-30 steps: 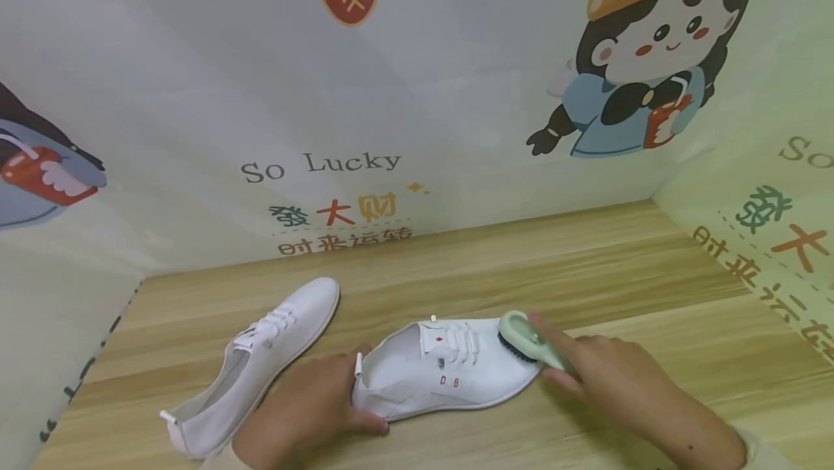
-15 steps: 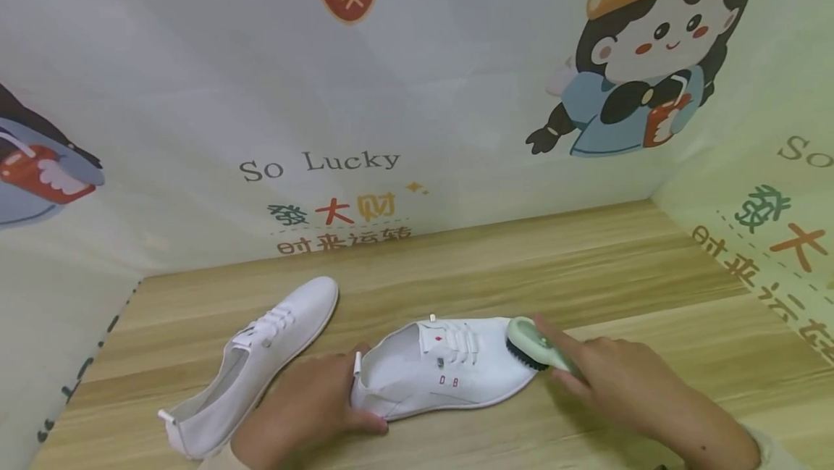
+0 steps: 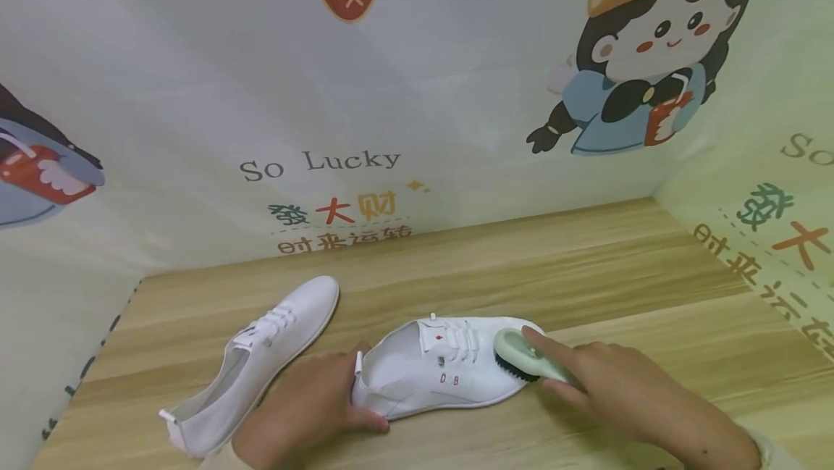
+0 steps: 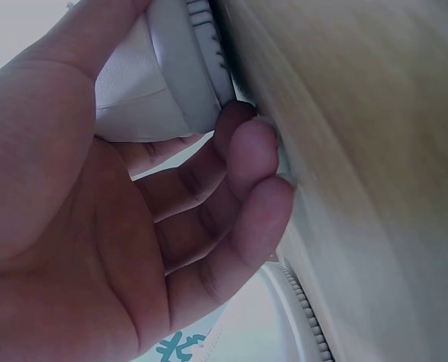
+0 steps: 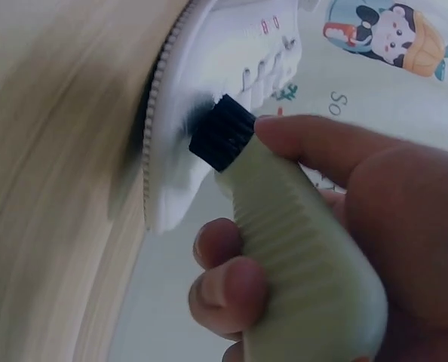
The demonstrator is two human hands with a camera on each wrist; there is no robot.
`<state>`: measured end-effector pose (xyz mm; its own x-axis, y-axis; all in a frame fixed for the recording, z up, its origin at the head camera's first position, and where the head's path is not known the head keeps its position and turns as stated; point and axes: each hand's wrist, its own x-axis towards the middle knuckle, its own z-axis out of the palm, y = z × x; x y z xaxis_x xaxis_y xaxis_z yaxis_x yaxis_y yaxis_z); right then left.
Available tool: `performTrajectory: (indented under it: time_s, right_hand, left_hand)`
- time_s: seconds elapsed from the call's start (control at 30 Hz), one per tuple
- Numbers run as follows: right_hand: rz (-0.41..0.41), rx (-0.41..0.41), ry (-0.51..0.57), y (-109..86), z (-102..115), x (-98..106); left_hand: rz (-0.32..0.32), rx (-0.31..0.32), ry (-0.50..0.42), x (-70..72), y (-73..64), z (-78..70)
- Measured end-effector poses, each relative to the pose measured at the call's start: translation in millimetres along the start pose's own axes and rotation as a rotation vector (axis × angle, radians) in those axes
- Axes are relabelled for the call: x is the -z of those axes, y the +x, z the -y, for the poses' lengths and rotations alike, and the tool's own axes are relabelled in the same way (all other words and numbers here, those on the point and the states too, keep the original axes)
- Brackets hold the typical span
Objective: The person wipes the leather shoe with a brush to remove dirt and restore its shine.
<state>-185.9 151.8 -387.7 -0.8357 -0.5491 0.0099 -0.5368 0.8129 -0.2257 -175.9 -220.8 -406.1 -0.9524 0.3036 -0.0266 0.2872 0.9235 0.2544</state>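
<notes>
A white lace-up shoe [image 3: 417,376] with small red letters lies on its sole, toe to the right. My left hand [image 3: 319,397] grips its heel, the thumb on the near side and the fingers curled behind, as the left wrist view shows around the shoe's heel [image 4: 164,75]. In my right hand [image 3: 625,383] is a pale green brush [image 3: 521,350] with dark bristles, held by its handle. Its bristles [image 5: 222,134] touch the upper near the toe. The fingers [image 5: 231,294] of that hand wrap the ribbed brush handle [image 5: 299,249].
Another white shoe [image 3: 260,354] lies at the left, toe pointing away, close beside my left forearm. Both shoes are on a wood-grain tabletop [image 3: 586,260]. Printed cloth walls [image 3: 456,93] with cartoon figures and lettering enclose the back and sides.
The brush first moved slightly right toward the toe tip, then back left and nearer to me across the toe. The left hand and both shoes have stayed in place.
</notes>
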Motion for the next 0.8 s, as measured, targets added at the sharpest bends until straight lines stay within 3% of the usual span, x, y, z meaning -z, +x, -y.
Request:
performTrajectory:
  time_s: [0.17, 0.53, 0.8]
  right_hand:
    - [-0.015, -0.037, 0.026, -1.0, 2.7, 2.1]
    - [-0.077, 0.016, -0.001, 1.6, 6.0, -8.0]
    - [-0.114, -0.045, -0.019, 5.8, 1.1, -7.2]
  left_hand:
    - [-0.007, -0.002, 0.013, -1.6, -1.3, 0.0]
    - [-0.013, 0.005, 0.023, -1.6, -1.2, -0.7]
    - [-0.008, 0.001, 0.014, -0.6, -0.4, -0.6]
